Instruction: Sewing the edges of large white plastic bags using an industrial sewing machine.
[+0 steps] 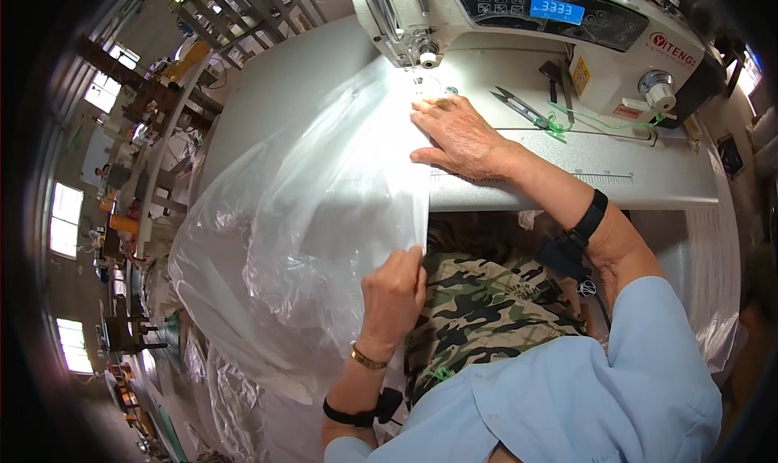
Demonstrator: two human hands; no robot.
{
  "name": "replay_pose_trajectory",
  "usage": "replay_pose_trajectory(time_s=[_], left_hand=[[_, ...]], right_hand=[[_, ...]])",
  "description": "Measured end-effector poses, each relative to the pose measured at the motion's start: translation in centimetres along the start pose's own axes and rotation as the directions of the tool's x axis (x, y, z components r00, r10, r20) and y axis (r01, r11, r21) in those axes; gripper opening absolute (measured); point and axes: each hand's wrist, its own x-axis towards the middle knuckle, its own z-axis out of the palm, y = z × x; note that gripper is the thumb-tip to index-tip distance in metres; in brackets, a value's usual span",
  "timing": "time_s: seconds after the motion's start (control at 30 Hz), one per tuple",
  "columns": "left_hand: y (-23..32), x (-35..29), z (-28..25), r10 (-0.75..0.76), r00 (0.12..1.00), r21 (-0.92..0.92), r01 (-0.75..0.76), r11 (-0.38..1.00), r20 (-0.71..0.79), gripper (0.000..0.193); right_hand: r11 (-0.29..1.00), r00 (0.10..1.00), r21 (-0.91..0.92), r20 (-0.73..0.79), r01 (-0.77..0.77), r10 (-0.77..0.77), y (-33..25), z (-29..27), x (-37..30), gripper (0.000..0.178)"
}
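Note:
A clear plastic sheet (324, 212) spreads from under the sewing machine's needle area down over the table's front edge. Close to my lap, the closed fingers of my left hand (394, 294) pinch its straight right edge and hold it taut. Higher up, my right hand (466, 139) lies on the table just in front of the presser foot, thumb apart from the fingers, with its fingertips on the same edge. The sewing machine head (427, 54) stands above, its lamp lighting the sheet; glare hides the stitching spot.
Right of the needle lie thread snips (520, 106) and tangled green thread (557, 128). A dark-handled tool (554, 78) rests beside the machine's base. A ruler scale (604, 177) runs along the table's front. At far left stands a slatted rack (243, 13). More plastic sheeting (235, 398) hangs lower left.

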Motion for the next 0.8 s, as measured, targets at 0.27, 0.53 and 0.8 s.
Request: replay_pose_trajectory(time_s=[0.27,0.53,0.8], left_hand=[[-1.2,8.0,0.2,0.045,0.999,0.124,-0.048,0.991,0.029,0.015],[-2.8,15.2,2.5,0.053,0.999,0.220,-0.051,0.974,-0.002,0.013],[-2.9,11.6,-0.4,-0.048,0.998,-0.084,0.044,0.995,-0.042,0.037]], right_hand=[[0.999,0.993,0.026,0.112,-0.027,0.024,-0.5,-1.4,0.2,0.049],[0.999,0.992,0.004,-0.120,-0.034,0.034,0.6,0.8,0.6,0.027],[0.997,0.995,0.044,-0.073,-0.064,0.067,0.6,0.5,1.0,0.030]])
